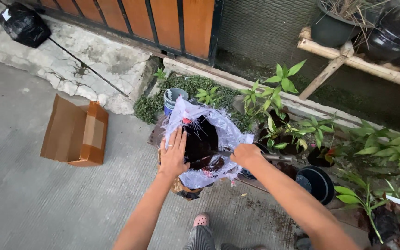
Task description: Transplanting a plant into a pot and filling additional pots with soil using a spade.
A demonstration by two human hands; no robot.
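Observation:
A white woven sack (228, 132) stands open on the ground, full of dark soil (201, 141). My left hand (173, 155) lies flat on the sack's near left rim, fingers spread, holding the opening back. My right hand (245, 154) is closed around the handle of a metal trowel (274, 157), whose blade end reaches into the soil and is mostly hidden there. An empty black plastic pot (318, 183) sits on the ground just right of my right forearm.
An open cardboard box (76, 133) lies on the concrete at left. A grey bucket (174, 98) stands behind the sack. Green potted plants (278, 115) crowd the right side. A black bag (23, 24) sits far left by an orange gate (163, 21). My pink shoe (201, 220) is below.

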